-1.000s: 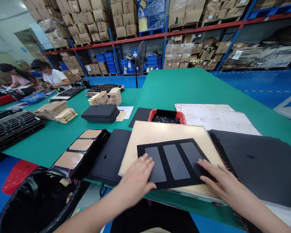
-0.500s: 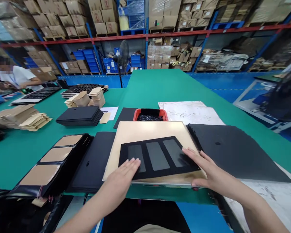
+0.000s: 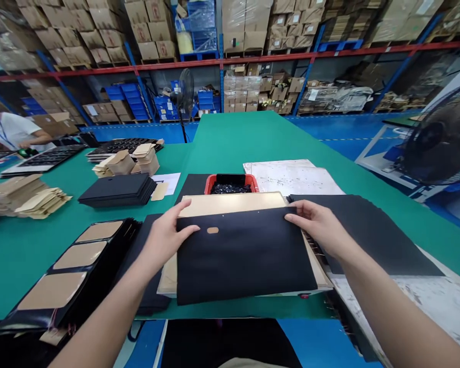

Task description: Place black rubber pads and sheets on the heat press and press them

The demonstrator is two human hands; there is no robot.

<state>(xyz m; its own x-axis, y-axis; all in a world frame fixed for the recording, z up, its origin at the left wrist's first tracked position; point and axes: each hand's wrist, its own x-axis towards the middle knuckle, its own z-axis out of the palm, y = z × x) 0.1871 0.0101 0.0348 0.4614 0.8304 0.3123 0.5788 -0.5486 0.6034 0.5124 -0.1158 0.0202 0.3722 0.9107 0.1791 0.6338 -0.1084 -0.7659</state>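
Note:
A black sheet (image 3: pixel 245 260) with a small oval slot lies over a pale board (image 3: pixel 233 203), slightly askew, its near edge overhanging the board's front. The slot shows tan through it. My left hand (image 3: pixel 166 230) is at the sheet's far left corner, thumb on the face and index finger beyond the edge. At the far right corner my right hand (image 3: pixel 318 222) pinches the edge between thumb and fingers. The windowed black panel is not visible; whether it lies underneath I cannot tell.
A red basket (image 3: pixel 252 182) of small dark pieces stands behind the board. Black sheets (image 3: pixel 364 230) are stacked at right, and panels with tan rectangles (image 3: pixel 78 255) at left. Beyond are a black stack (image 3: pixel 115 189) and tan card stacks (image 3: pixel 145 158). A co-worker (image 3: pixel 13 130) is far left.
The three-windowed panel under my hands has gone from sight; a black sheet with an oval slot now covers that place. Both hands have moved to its far corners. The view has shifted slightly.

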